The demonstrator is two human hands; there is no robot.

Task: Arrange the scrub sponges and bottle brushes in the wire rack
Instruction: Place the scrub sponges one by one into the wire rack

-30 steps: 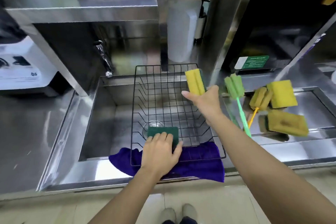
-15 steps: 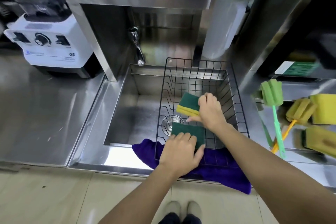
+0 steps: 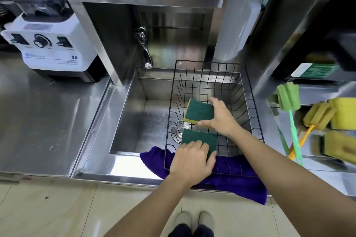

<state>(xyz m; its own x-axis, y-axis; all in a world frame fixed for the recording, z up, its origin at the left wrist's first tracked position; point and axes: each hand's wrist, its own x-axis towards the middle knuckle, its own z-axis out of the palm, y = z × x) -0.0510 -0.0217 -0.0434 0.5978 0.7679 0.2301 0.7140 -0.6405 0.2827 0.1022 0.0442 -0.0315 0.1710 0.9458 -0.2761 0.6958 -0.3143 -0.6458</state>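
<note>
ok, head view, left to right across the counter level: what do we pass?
White blender base → chrome tap → black wire rack → green foam bottle brush → yellow foam bottle brush.

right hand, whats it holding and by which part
The right hand holds a scrub sponge, green side up, by its right edge, thumb at the near corner, fingers at the far one.

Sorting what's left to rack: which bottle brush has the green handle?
The green-headed bottle brush, farther left on the counter right of the sink; the yellow-headed bottle brush beside it has an orange handle.
</note>
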